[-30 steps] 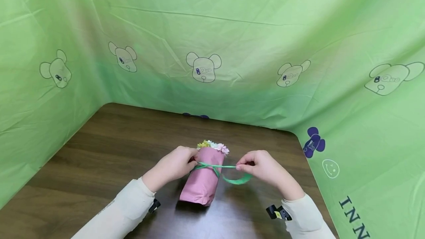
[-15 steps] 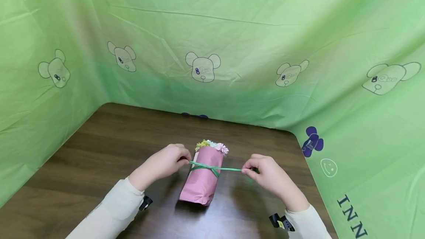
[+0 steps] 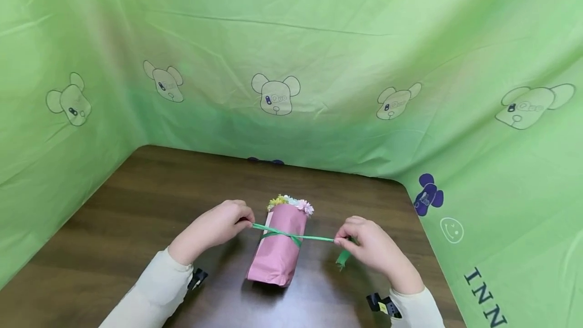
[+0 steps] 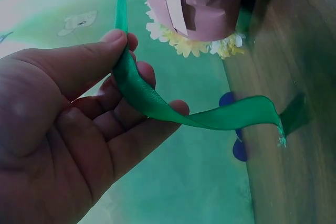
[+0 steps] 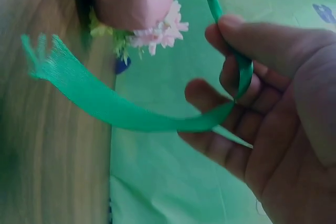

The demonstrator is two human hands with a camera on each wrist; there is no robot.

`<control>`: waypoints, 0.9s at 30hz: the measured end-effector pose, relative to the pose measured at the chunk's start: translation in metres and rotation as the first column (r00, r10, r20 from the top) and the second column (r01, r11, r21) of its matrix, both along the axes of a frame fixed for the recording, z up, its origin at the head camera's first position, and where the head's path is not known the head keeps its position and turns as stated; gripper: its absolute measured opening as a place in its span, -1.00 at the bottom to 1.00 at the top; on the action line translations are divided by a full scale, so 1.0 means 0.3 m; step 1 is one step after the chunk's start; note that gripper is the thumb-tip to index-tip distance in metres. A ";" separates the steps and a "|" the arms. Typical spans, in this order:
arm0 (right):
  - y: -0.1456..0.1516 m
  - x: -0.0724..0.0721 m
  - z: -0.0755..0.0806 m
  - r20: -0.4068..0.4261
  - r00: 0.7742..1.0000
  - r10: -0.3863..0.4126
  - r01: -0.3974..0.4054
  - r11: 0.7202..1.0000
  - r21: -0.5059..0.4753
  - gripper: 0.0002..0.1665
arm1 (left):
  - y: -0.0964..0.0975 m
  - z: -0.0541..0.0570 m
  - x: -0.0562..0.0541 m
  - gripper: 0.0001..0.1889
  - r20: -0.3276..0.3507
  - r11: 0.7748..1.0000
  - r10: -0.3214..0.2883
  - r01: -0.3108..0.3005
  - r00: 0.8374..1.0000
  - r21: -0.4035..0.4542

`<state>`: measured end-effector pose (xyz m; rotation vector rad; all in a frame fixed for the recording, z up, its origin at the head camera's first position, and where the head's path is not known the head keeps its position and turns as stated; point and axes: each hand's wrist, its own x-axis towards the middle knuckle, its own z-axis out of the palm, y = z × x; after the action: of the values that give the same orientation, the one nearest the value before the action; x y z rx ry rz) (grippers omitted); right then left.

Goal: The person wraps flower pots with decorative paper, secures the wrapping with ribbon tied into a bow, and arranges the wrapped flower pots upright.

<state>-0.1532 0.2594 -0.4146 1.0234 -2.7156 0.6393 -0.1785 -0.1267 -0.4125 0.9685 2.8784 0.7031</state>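
Note:
A small bouquet wrapped in pink paper [image 3: 278, 262] lies on the table, its yellow, white and pink flowers [image 3: 291, 202] showing at the far end. Green ribbon [image 3: 314, 238] crosses the middle of the wrap and stretches taut out to both sides. On the left side my left hand [image 3: 218, 224] pinches one length between thumb and index finger; its tail [image 4: 231, 116] drapes over the other fingers. My right hand [image 3: 369, 242] pinches the opposite length the same way, and a frayed tail [image 5: 100, 98] hangs from it. Both hands stand apart from the paper.
The brown wooden table [image 3: 150, 201] is enclosed by a green cloth [image 3: 337, 130] printed with bear heads, at the back and both sides. A dark wrist camera mount [image 3: 384, 306] sits below the right wrist, another [image 3: 197, 278] by the left.
Both hands have moved apart, the left one leftward and the right one slightly right and nearer. The ribbon loop by the right hand has gone, and the crossing has drawn tight over the paper.

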 end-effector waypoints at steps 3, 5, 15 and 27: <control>0.014 -0.006 -0.006 0.036 0.998 0.056 -0.055 0.998 -0.011 -0.88 | 0.003 -0.001 0.010 -0.93 0.006 1.000 0.001 -0.001 1.000 0.004; 0.021 -0.010 -0.009 0.057 0.994 0.089 -0.088 0.996 -0.014 -0.85 | 0.001 0.004 0.015 -0.92 0.009 1.000 -0.007 0.007 1.000 0.006; 0.052 -0.024 -0.011 0.024 0.988 0.151 -0.152 0.988 0.020 -0.80 | -0.012 -0.005 -0.003 -0.85 0.025 0.995 -0.103 0.103 0.994 0.019; 0.081 -0.084 -0.067 0.041 0.986 0.161 -0.161 0.987 0.015 -0.82 | -0.026 -0.043 -0.039 -0.83 0.030 0.978 -0.205 0.203 0.978 0.046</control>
<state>-0.1784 0.2837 -0.4346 1.2575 -2.6965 0.6693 -0.1903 -0.1347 -0.4254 1.2222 2.6929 0.7582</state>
